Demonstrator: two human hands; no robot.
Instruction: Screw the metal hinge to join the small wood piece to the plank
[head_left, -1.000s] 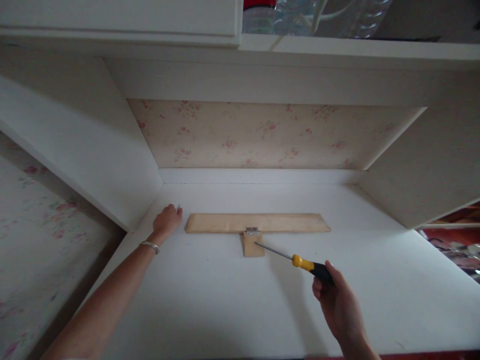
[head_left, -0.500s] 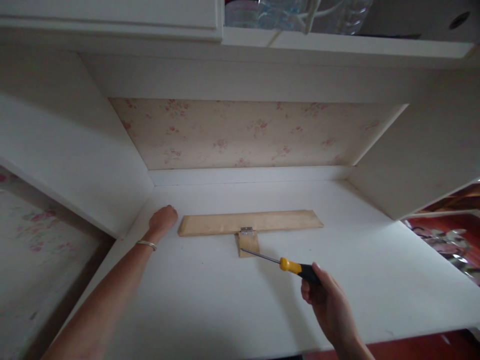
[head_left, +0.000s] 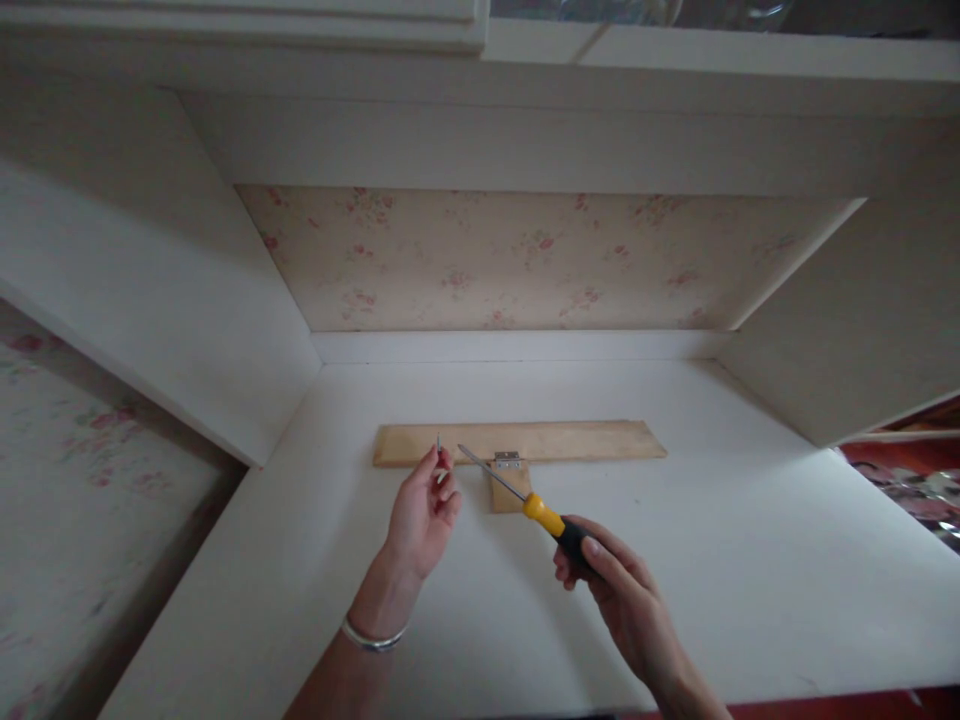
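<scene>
My left hand (head_left: 421, 512) pinches a small metal screw (head_left: 439, 440) upright between thumb and fingertips, above the left half of a long flat wooden board (head_left: 585, 440). A screwdriver (head_left: 544, 514) with a yellow and black handle is gripped in my right hand (head_left: 619, 590). Its blade points up and left, with the tip a short gap to the right of the screw. Behind the blade, a small metal hinge (head_left: 508, 459) joins the board to a short wooden block (head_left: 511, 492) at its front edge. The blade crosses in front of the block.
The wood lies on a white surface (head_left: 705, 520) between a left side panel (head_left: 172, 260) and a right side panel (head_left: 847, 320). Overhead is a white cabinet edge (head_left: 300, 80). Floral wallpaper (head_left: 487, 260) covers the back. Reddish clutter (head_left: 915, 490) shows at far right.
My left hand has come from beyond the board's left end to the middle, and a screw now shows in its fingertips. The screwdriver has moved left, its tip rising off the block.
</scene>
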